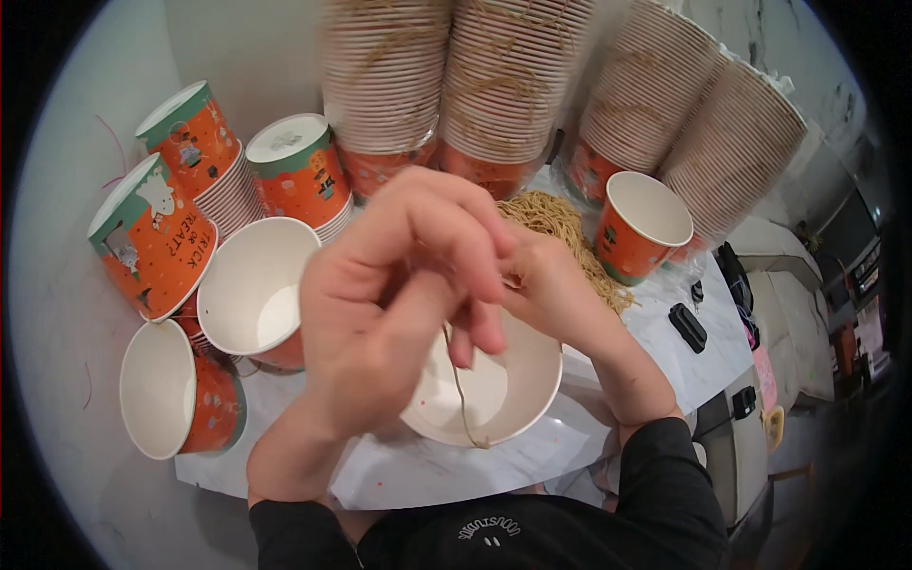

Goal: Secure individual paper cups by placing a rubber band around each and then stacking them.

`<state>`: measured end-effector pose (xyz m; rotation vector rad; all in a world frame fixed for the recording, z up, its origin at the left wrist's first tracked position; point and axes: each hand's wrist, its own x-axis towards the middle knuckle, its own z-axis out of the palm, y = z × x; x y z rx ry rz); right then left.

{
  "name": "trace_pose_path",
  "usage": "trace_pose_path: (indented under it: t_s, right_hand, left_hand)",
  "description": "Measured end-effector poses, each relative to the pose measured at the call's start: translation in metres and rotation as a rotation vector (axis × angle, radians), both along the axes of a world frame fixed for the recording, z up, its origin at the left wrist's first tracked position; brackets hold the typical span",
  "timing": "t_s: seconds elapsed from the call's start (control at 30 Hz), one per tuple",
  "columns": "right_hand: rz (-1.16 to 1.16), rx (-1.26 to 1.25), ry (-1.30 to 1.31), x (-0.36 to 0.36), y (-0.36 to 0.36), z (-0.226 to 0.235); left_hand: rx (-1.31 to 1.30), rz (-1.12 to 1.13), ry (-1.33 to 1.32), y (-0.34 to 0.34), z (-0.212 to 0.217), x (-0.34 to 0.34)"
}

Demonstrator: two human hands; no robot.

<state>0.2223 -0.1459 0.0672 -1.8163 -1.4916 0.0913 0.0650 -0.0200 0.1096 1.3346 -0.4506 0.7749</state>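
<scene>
My left hand [394, 294] is raised over a white-lined paper cup [518, 389] that lies tilted toward me on the marble counter. Its fingers pinch thin tan straw strands [459, 380] that hang down into the cup. My right hand [551, 285] is close behind the left one, fingers closed on the same strands near the cup's rim. A heap of tan shredded straw [560, 228] lies just behind the hands.
Tall stacks of orange paper cups [446, 85] stand at the back. Another stack [684, 123] leans at the right. A single upright cup [641, 228] stands right of the straw. Several cup stacks [190, 247] lie on their sides at left. Small black objects [688, 326] sit near the counter's right edge.
</scene>
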Motion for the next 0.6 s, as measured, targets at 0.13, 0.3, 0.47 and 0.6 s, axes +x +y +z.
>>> trace_pose_path:
  t_s: [0.13,0.3,0.47,0.6]
  right_hand:
    - [-0.087,-0.041,-0.041,-0.002,-0.003,0.018]
    - [0.201,-0.549,-0.122,0.034,-0.021,0.023]
    - [-0.024,-0.376,0.093,0.041,-0.054,0.056]
    - [-0.173,0.261,0.101,0.038,-0.06,0.054]
  left_hand:
    - [-0.038,0.027,-0.03,0.006,0.008,-0.008]
    - [-0.03,0.038,0.06,0.009,0.023,-0.023]
    - [0.136,0.48,0.421,0.018,0.021,-0.021]
    - [0.31,0.875,0.615,0.048,0.018,-0.015]
